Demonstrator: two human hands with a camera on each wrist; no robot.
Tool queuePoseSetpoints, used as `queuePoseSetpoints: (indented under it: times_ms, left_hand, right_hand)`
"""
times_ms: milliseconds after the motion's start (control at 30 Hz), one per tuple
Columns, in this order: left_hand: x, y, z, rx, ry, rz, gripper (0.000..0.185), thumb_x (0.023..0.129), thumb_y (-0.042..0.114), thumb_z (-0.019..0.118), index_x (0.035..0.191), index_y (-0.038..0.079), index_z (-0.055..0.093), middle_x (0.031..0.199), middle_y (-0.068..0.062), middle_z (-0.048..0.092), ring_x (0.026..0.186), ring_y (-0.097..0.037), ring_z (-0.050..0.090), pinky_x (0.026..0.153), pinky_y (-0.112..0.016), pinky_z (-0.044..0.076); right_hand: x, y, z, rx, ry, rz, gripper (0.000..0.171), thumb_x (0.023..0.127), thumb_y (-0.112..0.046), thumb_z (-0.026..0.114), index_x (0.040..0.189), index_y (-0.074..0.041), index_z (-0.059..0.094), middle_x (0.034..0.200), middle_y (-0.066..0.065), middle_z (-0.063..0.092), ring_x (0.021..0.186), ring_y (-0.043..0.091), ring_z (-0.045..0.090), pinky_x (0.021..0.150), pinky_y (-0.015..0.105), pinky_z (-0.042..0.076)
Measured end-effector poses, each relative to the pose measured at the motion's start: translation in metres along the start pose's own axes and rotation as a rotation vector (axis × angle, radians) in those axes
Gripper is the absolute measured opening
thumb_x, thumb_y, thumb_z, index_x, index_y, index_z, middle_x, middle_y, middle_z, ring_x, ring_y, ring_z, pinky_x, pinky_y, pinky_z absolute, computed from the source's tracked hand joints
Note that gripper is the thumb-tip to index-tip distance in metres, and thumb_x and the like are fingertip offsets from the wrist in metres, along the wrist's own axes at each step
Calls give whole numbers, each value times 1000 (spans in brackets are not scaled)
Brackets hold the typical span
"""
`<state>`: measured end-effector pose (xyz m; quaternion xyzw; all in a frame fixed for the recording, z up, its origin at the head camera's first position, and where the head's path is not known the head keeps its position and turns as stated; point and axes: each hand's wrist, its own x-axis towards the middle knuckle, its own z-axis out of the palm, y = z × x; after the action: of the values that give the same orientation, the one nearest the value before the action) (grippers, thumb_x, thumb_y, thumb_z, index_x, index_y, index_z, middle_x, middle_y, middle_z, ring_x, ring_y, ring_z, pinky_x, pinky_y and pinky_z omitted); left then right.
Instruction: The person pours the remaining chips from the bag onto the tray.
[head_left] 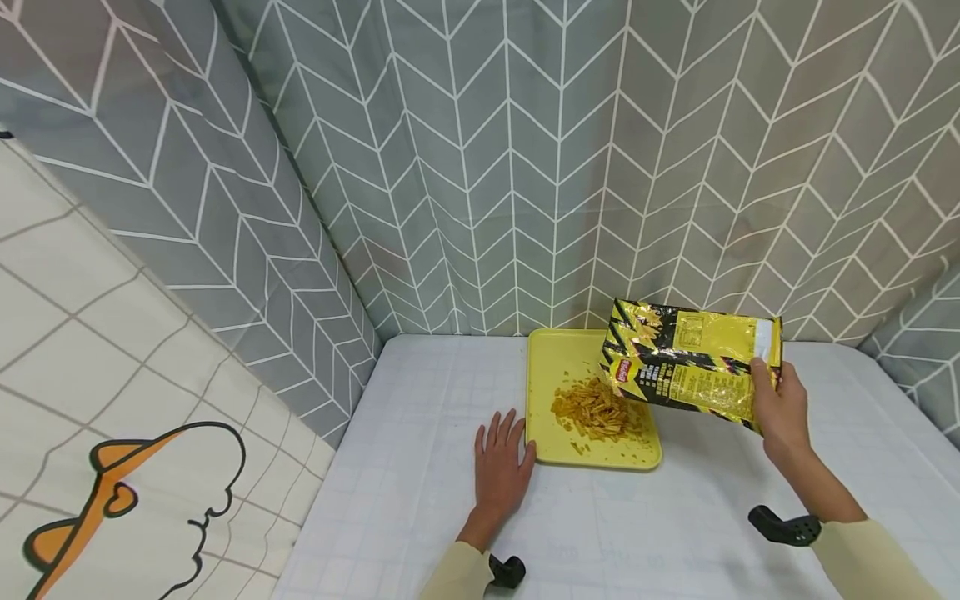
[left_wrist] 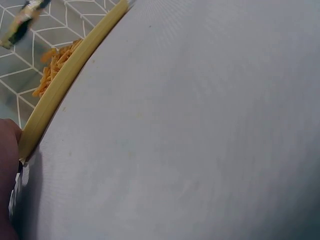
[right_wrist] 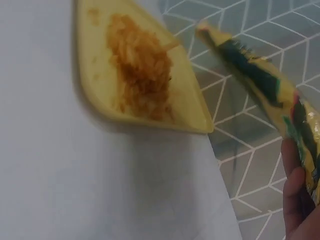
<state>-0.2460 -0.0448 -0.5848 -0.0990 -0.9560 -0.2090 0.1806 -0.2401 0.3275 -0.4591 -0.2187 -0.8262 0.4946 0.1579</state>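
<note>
A yellow and black snack bag [head_left: 686,362] is gripped at its right end by my right hand [head_left: 783,408], thumb on the near face. The bag slants above the right part of a yellow tray [head_left: 543,437]. On the tray lies a heap of orange-brown snack sticks [head_left: 596,408], also visible in the right wrist view. My left hand [head_left: 501,467] rests with spread, straight fingers on the table at the tray's left edge, thumb against the rim. In the left wrist view only part of that left hand [left_wrist: 7,155] shows beside the tray's side.
The tray stands on a table with a white cloth [head_left: 420,433]. A grey patterned curtain [head_left: 487,167] hangs right behind the table. At the left is a white tiled-pattern curtain [head_left: 150,375] with a cartoon drawing. Small crumbs lie around the heap.
</note>
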Motion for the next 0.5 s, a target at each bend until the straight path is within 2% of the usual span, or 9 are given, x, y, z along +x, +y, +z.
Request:
queuePoseSetpoints:
  times_ms: [67, 167, 233, 300, 367, 400, 500]
  left_hand:
    - [0, 0, 0, -2, -11, -4, 45, 104, 40, 51, 143, 17, 58, 158, -2, 52, 151, -29, 41, 122, -56, 31]
    - [0, 0, -2, -2, -38, -16, 46, 105, 40, 49, 145, 18, 57, 160, -1, 50, 153, -28, 40, 124, -56, 30]
    - [0, 0, -2, 3, -52, -19, 47, 106, 41, 48, 146, 18, 56, 161, -1, 48, 154, -27, 38, 125, -56, 29]
    - [0, 0, -2, 10, -35, -9, 46, 106, 40, 49, 145, 18, 57, 160, -1, 50, 153, -28, 40, 124, -56, 31]
    - [0, -1, -2, 14, -3, 7, 45, 105, 39, 51, 143, 17, 59, 157, -3, 52, 151, -29, 43, 122, -56, 33]
    - [0, -1, -1, 17, 16, 16, 44, 104, 38, 53, 142, 16, 60, 156, -3, 54, 149, -30, 44, 121, -56, 34]
    - [0, -1, 0, 18, 47, 31, 43, 104, 38, 54, 140, 16, 61, 154, -4, 56, 147, -30, 47, 119, -56, 35]
  right_hand:
    - [-1, 0, 0, -5, -2, -3, 67, 108, -53, 30, 150, -1, 32, 98, -7, 55, 67, -9, 52, 55, 17, 51]
    - [-3, 1, 1, -61, 3, -42, 67, 109, -51, 28, 151, 1, 31, 106, 6, 57, 67, -9, 50, 54, 17, 51]
    - [-2, 0, 0, -38, -4, -32, 65, 109, -51, 29, 150, 0, 33, 104, 3, 58, 67, -9, 51, 54, 17, 50]
    - [0, 0, 0, 10, -8, -2, 65, 108, -52, 30, 149, -2, 33, 99, -6, 58, 68, -10, 51, 55, 16, 51]
    - [1, 0, 0, 5, -6, 1, 64, 109, -51, 31, 149, -2, 33, 99, -6, 58, 67, -10, 51, 55, 16, 50]
    - [1, 0, 1, -7, -5, -9, 63, 109, -51, 31, 148, -1, 34, 99, -4, 59, 67, -11, 50, 55, 16, 50]
    - [-1, 1, 3, -102, 11, -63, 65, 110, -48, 29, 151, 3, 31, 113, 18, 58, 65, -11, 47, 53, 16, 48]
